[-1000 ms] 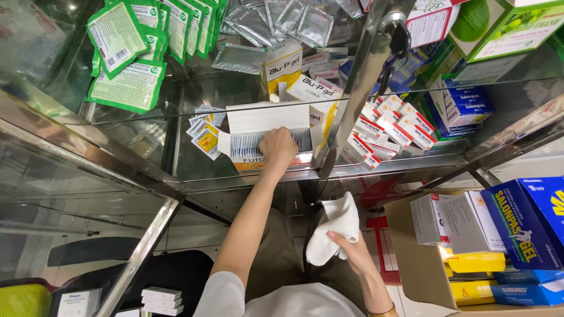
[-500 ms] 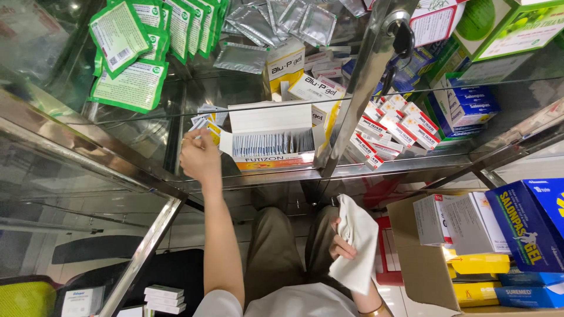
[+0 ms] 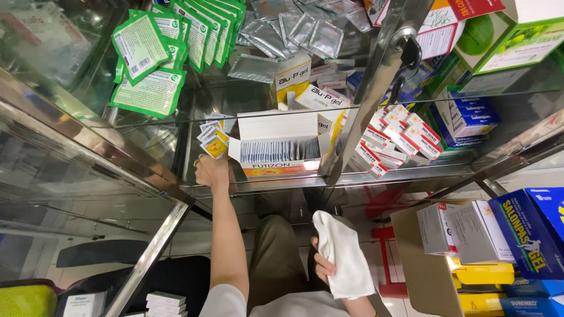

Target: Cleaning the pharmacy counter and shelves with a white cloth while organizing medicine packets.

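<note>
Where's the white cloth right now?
In the head view, the white cloth hangs from the right hand, low and centre-right, below the glass shelf with the open white carton and left of the cardboard box.

Left of the open white box (image 3: 276,147), my left hand (image 3: 211,171) finds room; yellow sachets (image 3: 212,140) crowd just behind.

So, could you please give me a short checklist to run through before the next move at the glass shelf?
1. Left hand on the small yellow sachets: ok, touching the stack.
2. Sachets firmly pinched: cannot tell, fingers hidden.
3. Right hand holding the white cloth: ok.
4. Open white box standing flat on the glass shelf: ok.
5. Left arm apart from the box: ok.
</note>
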